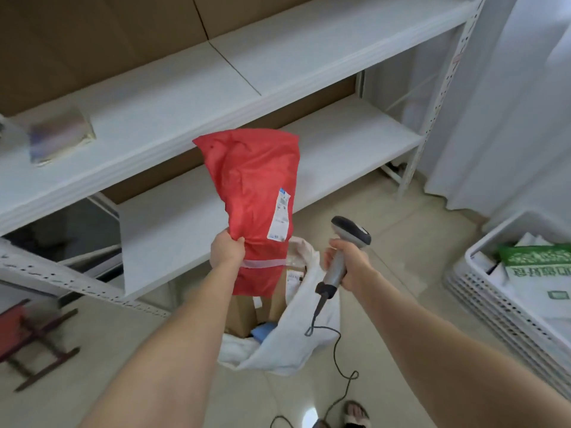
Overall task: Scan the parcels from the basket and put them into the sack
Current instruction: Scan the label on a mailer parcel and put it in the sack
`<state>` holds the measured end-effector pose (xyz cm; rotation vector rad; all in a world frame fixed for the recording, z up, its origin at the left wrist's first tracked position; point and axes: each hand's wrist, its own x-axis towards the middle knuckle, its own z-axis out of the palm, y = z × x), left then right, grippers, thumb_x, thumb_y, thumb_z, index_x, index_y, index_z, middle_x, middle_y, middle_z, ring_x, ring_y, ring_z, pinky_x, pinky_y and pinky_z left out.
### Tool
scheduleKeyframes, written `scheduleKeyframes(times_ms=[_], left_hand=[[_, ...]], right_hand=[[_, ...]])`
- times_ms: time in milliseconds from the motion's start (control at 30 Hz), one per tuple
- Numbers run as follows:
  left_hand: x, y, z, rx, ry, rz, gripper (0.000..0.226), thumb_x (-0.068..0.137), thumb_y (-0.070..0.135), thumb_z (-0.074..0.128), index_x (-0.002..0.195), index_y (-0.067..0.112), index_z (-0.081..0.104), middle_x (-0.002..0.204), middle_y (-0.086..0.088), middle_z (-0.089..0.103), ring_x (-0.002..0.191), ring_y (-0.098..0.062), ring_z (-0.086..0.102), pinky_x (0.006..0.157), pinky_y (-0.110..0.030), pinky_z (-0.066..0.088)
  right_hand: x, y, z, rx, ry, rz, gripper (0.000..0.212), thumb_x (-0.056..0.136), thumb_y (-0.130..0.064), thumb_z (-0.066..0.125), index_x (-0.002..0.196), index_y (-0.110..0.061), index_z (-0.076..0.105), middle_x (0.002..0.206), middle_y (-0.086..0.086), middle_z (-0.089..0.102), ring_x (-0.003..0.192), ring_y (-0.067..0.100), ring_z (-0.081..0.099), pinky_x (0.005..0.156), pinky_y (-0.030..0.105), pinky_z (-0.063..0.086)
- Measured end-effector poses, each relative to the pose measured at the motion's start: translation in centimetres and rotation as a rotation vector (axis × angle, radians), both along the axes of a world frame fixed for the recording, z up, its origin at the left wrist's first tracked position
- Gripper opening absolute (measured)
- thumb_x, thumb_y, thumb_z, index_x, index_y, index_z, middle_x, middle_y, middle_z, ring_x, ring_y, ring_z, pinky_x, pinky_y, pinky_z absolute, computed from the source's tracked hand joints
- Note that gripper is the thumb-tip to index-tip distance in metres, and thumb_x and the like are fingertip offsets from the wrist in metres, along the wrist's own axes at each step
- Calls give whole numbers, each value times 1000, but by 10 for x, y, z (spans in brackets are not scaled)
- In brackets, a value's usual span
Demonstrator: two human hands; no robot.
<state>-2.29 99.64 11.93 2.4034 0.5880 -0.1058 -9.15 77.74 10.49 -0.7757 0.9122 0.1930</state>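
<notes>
**Holding a red parcel (256, 186) over the sack (312, 344)**

Left grip (227, 250) clutches the parcel upright above the sack's mouth (label (279, 216) showing). Right grip (349, 264) wraps the scanner (350, 234) handle just right of the sack; basket (482, 291) further right.

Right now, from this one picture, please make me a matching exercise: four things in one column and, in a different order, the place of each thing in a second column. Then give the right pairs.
Things
1. red parcel
2. scanner
3. white sack
4. white basket

Places
A. on the floor at the right edge of the view
B. gripped in the right hand
C. on the floor below both hands, open at the top
D. held up in the left hand

Pairs: 1-D, 2-B, 3-C, 4-A
</notes>
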Motion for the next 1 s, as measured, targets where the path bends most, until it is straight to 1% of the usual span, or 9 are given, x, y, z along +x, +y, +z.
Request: scheduleKeyframes(times_ms=[133, 300, 367, 500, 567, 633, 733, 800, 1000], left_hand=[[11, 14, -27, 152, 11, -107, 28, 97, 18, 49, 122, 13, 60, 117, -12, 65, 108, -34, 60, 92, -41, 48], [30, 27, -69, 203, 68, -234, 27, 97, 19, 49, 121, 14, 60, 116, -9, 65, 107, -33, 61, 93, -42, 48], [40, 31, -93, 184, 93, -299, 28, 97, 17, 50, 123, 14, 59, 117, -9, 65, 108, -33, 61, 93, -41, 48], [56, 28, -142, 68, 99, -389, 29, 97, 14, 49, 124, 13, 59, 116, -10, 66, 108, -32, 61, 92, -39, 47], [54, 28, -168, 32, 106, -396, 29, 97, 14, 49, 123, 12, 60, 116, -10, 65, 108, -32, 60, 94, -40, 47], [48, 33, -194, 23, 119, -405, 27, 95, 12, 50, 120, 10, 60, 115, -11, 65, 109, -32, 60, 93, -39, 47], [43, 41, -235, 23, 154, -376, 24, 92, 7, 53, 114, 5, 61, 112, -16, 65, 108, -34, 59, 89, -36, 44], [42, 47, -260, 5, 169, -309, 23, 92, 7, 53, 112, 3, 62, 112, -18, 66, 107, -35, 59, 88, -35, 44], [46, 72, -310, -43, 153, -261, 29, 90, 6, 56, 118, -2, 58, 117, -21, 63, 112, -34, 57, 92, -33, 41]], right_hand=[[16, 21, -32, 5, 34, 27, 6, 88, 0, 61, 85, -4, 57, 67, 11, 55, 56, 19, 55, 54, 27, 50], [26, 51, -78, 30, 115, -19, 6, 87, -2, 63, 93, -3, 60, 77, 12, 58, 68, 21, 58, 70, 34, 53], [30, 64, -101, 27, 146, -47, 12, 86, -3, 64, 98, -3, 61, 79, 12, 59, 72, 21, 59, 72, 35, 55], [31, 87, -154, 44, 197, -153, 5, 88, -4, 62, 93, -4, 61, 76, 9, 58, 69, 20, 60, 61, 34, 55], [23, 101, -186, 11, 236, -167, 14, 88, -6, 63, 101, -3, 60, 91, 11, 55, 84, 25, 58, 72, 40, 56], [15, 115, -213, -31, 276, -142, 11, 85, -5, 65, 96, -6, 61, 95, 12, 57, 86, 28, 57, 79, 45, 54], [12, 134, -250, -71, 302, -82, 14, 80, -2, 68, 91, -6, 61, 80, 8, 58, 70, 22, 57, 61, 30, 47], [12, 144, -274, -69, 304, -15, 18, 80, -3, 69, 96, -3, 62, 80, 7, 59, 71, 20, 56, 59, 28, 43], [8, 163, -332, -140, 314, 109, 14, 77, 5, 67, 73, -5, 59, 71, 8, 56, 64, 20, 53, 56, 27, 42]])
